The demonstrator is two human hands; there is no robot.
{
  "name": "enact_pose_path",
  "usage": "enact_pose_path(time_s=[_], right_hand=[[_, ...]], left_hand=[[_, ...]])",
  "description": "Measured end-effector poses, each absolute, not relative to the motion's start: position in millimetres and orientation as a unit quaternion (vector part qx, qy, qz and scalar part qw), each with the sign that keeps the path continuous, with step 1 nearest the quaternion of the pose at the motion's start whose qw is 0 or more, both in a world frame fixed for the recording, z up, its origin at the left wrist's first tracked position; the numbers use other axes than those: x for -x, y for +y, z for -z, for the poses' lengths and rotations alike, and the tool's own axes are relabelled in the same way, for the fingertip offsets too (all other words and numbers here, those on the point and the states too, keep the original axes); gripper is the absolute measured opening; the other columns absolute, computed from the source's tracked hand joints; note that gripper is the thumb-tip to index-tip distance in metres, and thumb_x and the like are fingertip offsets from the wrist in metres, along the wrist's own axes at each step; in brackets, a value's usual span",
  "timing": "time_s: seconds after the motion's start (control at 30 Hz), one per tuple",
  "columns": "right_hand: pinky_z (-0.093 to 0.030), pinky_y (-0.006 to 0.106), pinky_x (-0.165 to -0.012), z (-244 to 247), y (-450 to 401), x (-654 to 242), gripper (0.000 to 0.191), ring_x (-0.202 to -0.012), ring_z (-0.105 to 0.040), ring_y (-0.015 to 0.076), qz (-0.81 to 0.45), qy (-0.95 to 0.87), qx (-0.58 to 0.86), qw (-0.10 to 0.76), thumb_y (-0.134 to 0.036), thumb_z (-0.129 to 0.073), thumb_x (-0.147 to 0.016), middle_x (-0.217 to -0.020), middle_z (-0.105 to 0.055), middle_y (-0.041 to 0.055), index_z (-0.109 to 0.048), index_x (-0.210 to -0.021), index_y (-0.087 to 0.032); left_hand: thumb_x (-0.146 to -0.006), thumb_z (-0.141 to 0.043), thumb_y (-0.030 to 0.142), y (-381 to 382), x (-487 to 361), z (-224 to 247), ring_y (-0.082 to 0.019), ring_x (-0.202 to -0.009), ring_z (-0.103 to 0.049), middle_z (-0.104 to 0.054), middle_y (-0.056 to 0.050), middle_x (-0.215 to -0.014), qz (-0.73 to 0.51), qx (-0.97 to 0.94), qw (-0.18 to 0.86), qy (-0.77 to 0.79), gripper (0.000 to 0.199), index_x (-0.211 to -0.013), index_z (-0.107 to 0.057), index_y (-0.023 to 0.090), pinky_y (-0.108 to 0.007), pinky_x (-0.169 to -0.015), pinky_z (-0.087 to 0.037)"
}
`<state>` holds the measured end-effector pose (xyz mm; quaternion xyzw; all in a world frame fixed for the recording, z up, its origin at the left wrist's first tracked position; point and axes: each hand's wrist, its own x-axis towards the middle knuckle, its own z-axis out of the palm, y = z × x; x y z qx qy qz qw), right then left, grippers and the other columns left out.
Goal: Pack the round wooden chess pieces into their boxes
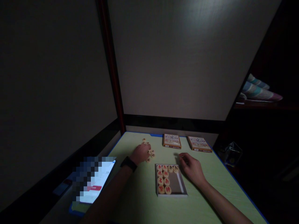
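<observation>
My left hand [141,153], with a dark band on the wrist, is among loose round xiangqi pieces [152,154] on the table's left side. Its fingers curl downward and their tips are hidden, so anything they hold does not show. In front of me lies a shallow open box [157,186]. Red-marked pieces [160,181] fill its two left columns, and two dark-marked pieces [173,168] sit at the top right. Just right of the box my right hand [192,168] rests on the table, loosely bent, open, with nothing visible in it.
Two printed flat boxes [172,141] [199,144] lie near the back edge of the light green table [205,205]. A lit tablet [102,177] stands at the left edge, partly pixelated. Walls rise behind and to the left. A clear plastic container [233,154] is beyond the right edge.
</observation>
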<state>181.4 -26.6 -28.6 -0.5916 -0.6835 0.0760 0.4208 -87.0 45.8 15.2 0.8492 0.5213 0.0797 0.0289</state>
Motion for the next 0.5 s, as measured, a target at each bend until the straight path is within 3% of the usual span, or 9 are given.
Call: enact_pose_path(time_s=[0.13,0.33,0.5], right_hand=[[-0.053,0.031,-0.062,26,-27,-183,0.026,-0.064,-0.068,0.0203,-0.06,-0.686,0.572,0.446,-0.037,-0.046,-0.088,-0.078,-0.072,0.0049,-0.064,-0.095,-0.02],[-0.057,0.03,-0.073,9,-43,-172,0.03,-0.084,-0.066,0.0184,-0.024,-0.771,0.424,0.475,-0.03,-0.06,-0.087,-0.113,-0.063,0.0105,-0.057,-0.116,-0.021],[-0.057,0.031,-0.078,4,-54,-159,0.025,-0.092,-0.065,0.0204,0.027,-0.798,0.37,0.475,-0.022,-0.059,-0.09,-0.102,-0.066,0.0088,-0.059,-0.115,-0.023]], left_hand=[[-0.077,-0.059,0.012,34,77,-23,-0.021,-0.092,-0.066,-0.071,-0.007,-0.091,-0.189,-0.821,0.072,0.534,0.021,-0.097,-0.064,0.015,-0.031,-0.087,-0.049],[-0.07,-0.071,0.024,-2,26,-21,-0.013,-0.068,-0.066,-0.071,-0.002,-0.078,-0.418,-0.718,0.338,0.442,0.026,-0.095,-0.066,0.017,-0.022,-0.065,-0.053],[-0.066,-0.075,0.018,-12,4,-9,-0.013,-0.069,-0.066,-0.07,-0.004,-0.074,-0.429,-0.656,0.476,0.398,0.018,-0.081,-0.066,0.013,-0.021,-0.063,-0.053]])
